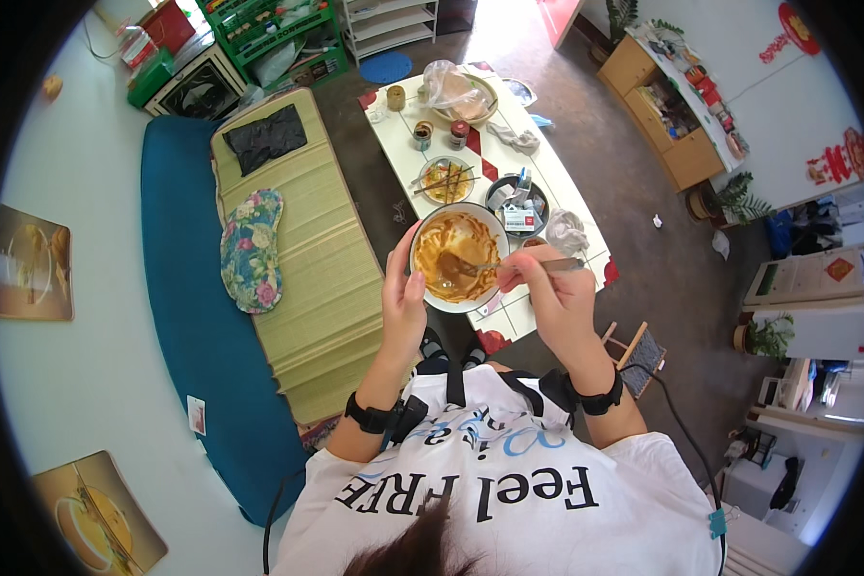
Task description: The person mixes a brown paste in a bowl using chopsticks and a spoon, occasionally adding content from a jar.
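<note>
My left hand grips the side of a white bowl, thumb near the rim. Brown paste coats the bowl's inner wall, with a thinner brown pool at the bottom. In my right hand is a metal spoon; its head dips into the paste and its handle sticks out past my fingers. The bowl is held above the near part of a white tiled table. Just beyond the bowl, a plate of food has chopsticks lying across it.
A dark basin holds boxes and packets. Farther back stand an open jar, a red-lidded jar and a large basket with plastic bags. Crumpled cloths lie at the right. A mat-covered sofa runs along the left; a small stool stands right.
</note>
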Available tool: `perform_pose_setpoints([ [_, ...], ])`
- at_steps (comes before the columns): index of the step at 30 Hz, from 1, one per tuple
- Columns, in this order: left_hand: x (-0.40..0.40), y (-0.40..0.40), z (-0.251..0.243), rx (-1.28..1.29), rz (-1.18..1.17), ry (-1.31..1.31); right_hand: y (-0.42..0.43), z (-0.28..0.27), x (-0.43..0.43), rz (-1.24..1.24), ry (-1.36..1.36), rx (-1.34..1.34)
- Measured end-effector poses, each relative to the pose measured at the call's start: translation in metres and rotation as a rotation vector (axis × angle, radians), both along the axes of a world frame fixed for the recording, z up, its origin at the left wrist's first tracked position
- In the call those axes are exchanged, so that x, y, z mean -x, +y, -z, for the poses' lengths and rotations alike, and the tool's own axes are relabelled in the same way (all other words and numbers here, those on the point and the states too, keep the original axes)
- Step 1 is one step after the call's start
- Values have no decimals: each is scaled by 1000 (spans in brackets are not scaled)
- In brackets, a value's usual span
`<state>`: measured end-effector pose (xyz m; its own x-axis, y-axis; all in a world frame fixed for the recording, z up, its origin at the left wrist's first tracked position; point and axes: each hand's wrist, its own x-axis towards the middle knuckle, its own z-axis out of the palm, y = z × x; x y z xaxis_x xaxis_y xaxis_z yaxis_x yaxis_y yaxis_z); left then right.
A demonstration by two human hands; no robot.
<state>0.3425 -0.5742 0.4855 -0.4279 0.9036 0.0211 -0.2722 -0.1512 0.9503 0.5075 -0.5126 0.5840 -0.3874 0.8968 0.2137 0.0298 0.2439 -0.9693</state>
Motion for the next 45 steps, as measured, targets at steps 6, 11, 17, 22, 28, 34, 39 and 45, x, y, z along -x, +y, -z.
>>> perform_pose_setpoints([
  [6, -2, 1, -3, -8, 14, 10, 2, -9, -5, -25, -298, -350],
  [11, -3, 6, 1, -28, -15, 59, -13, -8, 0, -75, -293, -478],
  [17, -4, 8, 5, -34, -44, 72, -10, -8, -3, -92, -130, -105],
  [22, -10, 11, -9, -59, 0, 64, 4, -5, -14, 2, 32, -99],
  [28, -15, 12, -6, -3, 19, 80, 6, -20, -27, -102, -331, -583],
  [34, -24, 17, -16, -4, 24, -8, -4, -21, -30, -173, -327, -565],
  [39, -27, 18, -12, -19, 19, 90, -2, -22, -37, -225, -303, -474],
  [45, -29, 15, -10, 12, 13, 4, 7, -28, -49, -294, -269, -178],
])
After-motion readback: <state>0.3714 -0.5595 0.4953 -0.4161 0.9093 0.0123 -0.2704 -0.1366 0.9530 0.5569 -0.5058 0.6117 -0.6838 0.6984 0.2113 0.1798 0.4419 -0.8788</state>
